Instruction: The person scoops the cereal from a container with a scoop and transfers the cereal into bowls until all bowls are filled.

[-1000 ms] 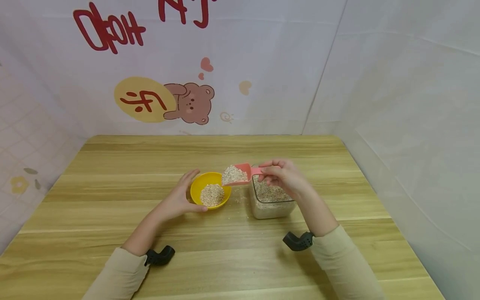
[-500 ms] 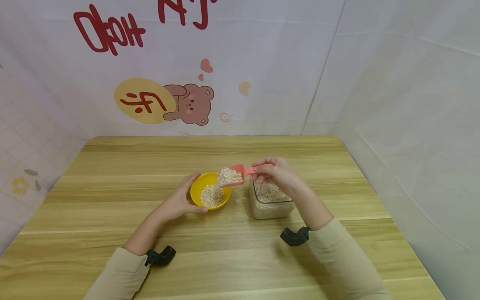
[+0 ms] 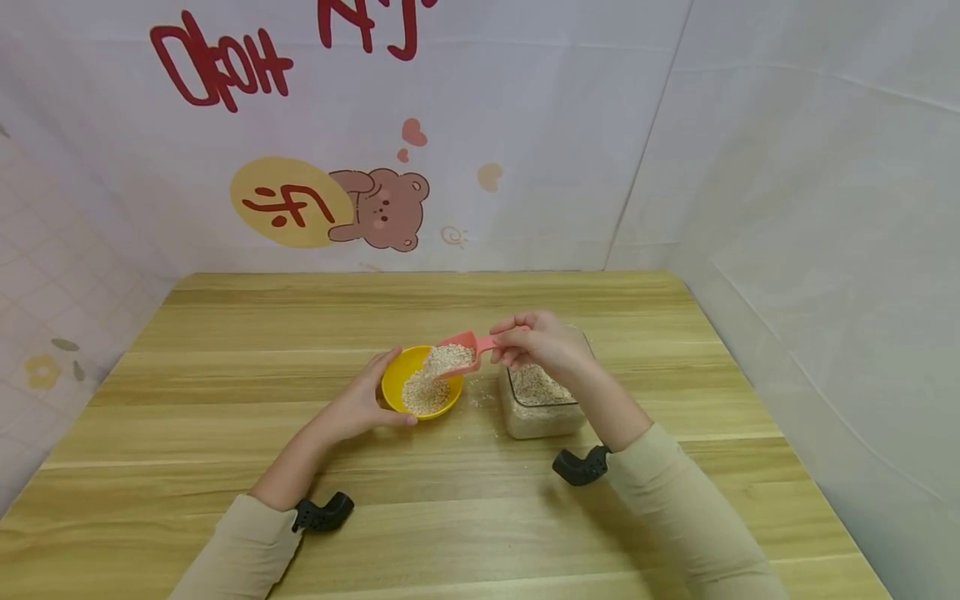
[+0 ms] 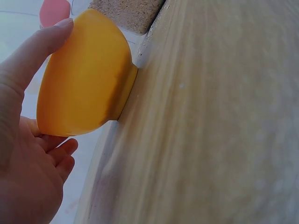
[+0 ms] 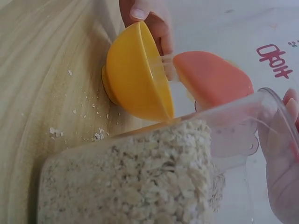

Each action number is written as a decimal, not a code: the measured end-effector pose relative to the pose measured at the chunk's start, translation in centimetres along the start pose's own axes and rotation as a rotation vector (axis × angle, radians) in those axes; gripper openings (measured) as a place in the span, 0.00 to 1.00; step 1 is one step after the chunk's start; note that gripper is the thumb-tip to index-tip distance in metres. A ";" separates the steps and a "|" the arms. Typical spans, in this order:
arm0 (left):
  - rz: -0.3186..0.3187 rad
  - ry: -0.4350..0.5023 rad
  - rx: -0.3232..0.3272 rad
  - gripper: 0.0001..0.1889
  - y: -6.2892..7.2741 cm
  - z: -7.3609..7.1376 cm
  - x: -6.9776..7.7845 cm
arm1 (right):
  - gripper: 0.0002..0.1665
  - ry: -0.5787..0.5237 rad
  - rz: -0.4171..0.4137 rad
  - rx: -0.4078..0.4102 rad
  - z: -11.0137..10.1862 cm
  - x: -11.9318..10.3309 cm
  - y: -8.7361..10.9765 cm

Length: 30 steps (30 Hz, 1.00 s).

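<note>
A yellow bowl [image 3: 399,372] stands upright on the table with rolled oats [image 3: 424,398] in its bottom. My left hand [image 3: 362,412] holds it from the left, thumb at the near rim and fingers at the far side; the left wrist view shows the thumb on the bowl's wall [image 4: 86,77]. In my right hand [image 3: 543,346] is the handle of a pink scoop [image 3: 467,340], gripped by thumb and fingers. The scoop tilts over the bowl's right side, and oats fall from its lip. The right wrist view shows the scoop's underside [image 5: 215,79] beside the bowl [image 5: 135,74].
Right of the bowl stands a clear square container [image 3: 543,423] of oats, partly beneath my right hand and forearm. Spilled flakes [image 3: 477,398] lie on the wooden table [image 3: 450,508] between bowl and container. A printed cloth wall [image 3: 555,150] rises behind the table.
My right hand has moved left with the scoop, from the bowl's right edge to over the bowl, tipping it further down. Oats now pour out. The left hand and bowl stay put.
</note>
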<state>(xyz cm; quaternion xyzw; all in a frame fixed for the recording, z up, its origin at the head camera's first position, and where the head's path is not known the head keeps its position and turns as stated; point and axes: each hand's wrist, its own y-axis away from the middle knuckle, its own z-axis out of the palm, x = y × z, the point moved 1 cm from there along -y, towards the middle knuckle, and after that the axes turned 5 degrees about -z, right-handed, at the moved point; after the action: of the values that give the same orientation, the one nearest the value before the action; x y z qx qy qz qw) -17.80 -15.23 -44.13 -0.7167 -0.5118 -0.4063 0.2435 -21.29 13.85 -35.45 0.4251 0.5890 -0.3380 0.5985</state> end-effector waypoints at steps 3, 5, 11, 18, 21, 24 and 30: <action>-0.005 -0.003 -0.001 0.61 0.0 0.0 0.0 | 0.17 0.009 0.006 -0.006 0.2 -0.1 -0.3; -0.013 -0.005 -0.003 0.62 -0.1 0.1 -0.1 | 0.17 0.013 0.010 -0.007 0.4 0.0 -0.4; -0.015 0.005 -0.005 0.62 0.0 0.0 0.0 | 0.13 0.034 0.009 -0.007 0.6 0.0 -0.9; -0.014 0.012 -0.008 0.62 0.0 0.0 -0.1 | 0.15 0.081 -0.010 -0.014 0.8 -0.2 -1.1; -0.015 0.016 -0.007 0.62 0.0 -0.1 -0.1 | 0.13 0.113 -0.020 -0.010 1.1 -0.5 -1.2; -0.016 0.016 -0.009 0.62 0.1 -0.1 -0.1 | 0.11 0.138 -0.021 -0.008 1.4 -0.9 -1.2; -0.009 0.014 -0.003 0.62 0.1 -0.1 0.0 | 0.10 0.160 -0.027 -0.008 1.8 -1.2 -1.3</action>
<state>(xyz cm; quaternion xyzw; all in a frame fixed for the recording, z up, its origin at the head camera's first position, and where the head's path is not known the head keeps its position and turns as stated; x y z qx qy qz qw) -17.72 -15.33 -44.07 -0.7120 -0.5126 -0.4131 0.2443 -21.83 11.59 -34.52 0.4404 0.6420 -0.3085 0.5465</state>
